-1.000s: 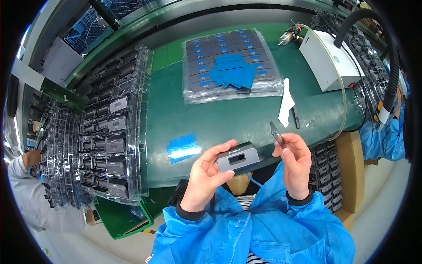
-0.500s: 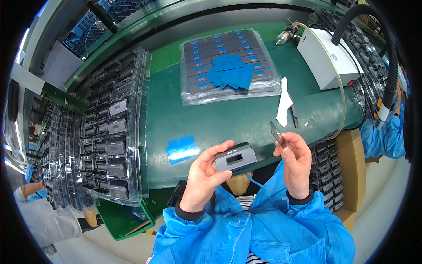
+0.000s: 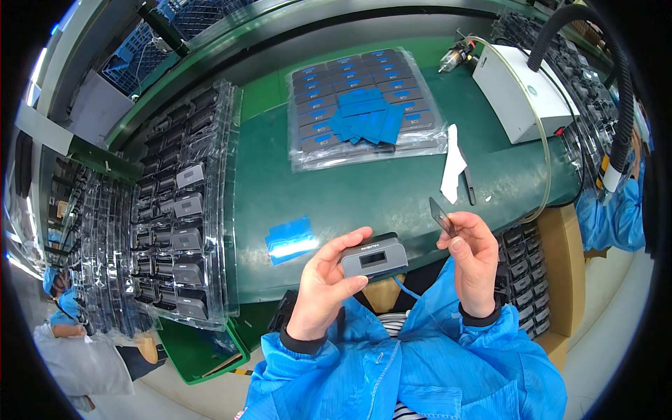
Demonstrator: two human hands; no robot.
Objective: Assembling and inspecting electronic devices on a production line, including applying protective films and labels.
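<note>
My left hand is closed round the left end of a small grey device with a dark rectangular window in its face. Thumb and fingers grip it just above the near edge of the green table. To the right, my right hand pinches a thin, dark, glossy plate on edge between thumb and fingers, apart from the device. Blue film sheets lie on the table to the left of the device. Beyond the right hand are a white cloth and a slim black tool.
At the far side a clear tray of dark flat parts carries a pile of blue sheets. Stacked clear trays of devices stand left, above a green bin. A white box with a hose and a cardboard box are right.
Both hands keep their holds and have barely moved. The grey device is tipped slightly, and the dark plate has shifted a little. At far left, a person in the background has moved.
</note>
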